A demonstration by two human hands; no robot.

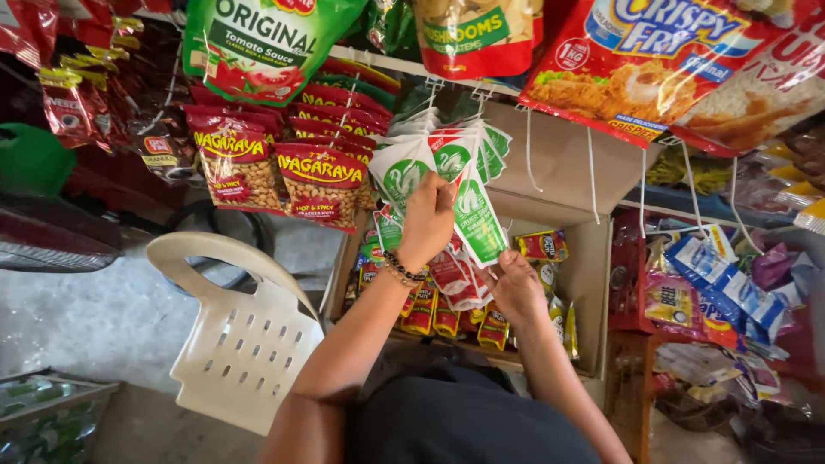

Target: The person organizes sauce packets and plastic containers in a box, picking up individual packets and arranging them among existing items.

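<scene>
Up against the cardboard box (593,258), the left hand (427,222) has fingers pinching the hanging white-and-green sachets (468,185), steadying the strip, while the right hand (516,288) pinches red sachets (455,279) just below.

Glossy plastic-film sachets (475,215), white and green, catch the light between the left hand (427,219) and right hand (516,288). Shiny red foil-look nut packets (322,185) hang beside a matt brown cardboard box (593,275). A smooth cream plastic chair (245,339) stands on rough grey concrete floor (77,318).
</scene>
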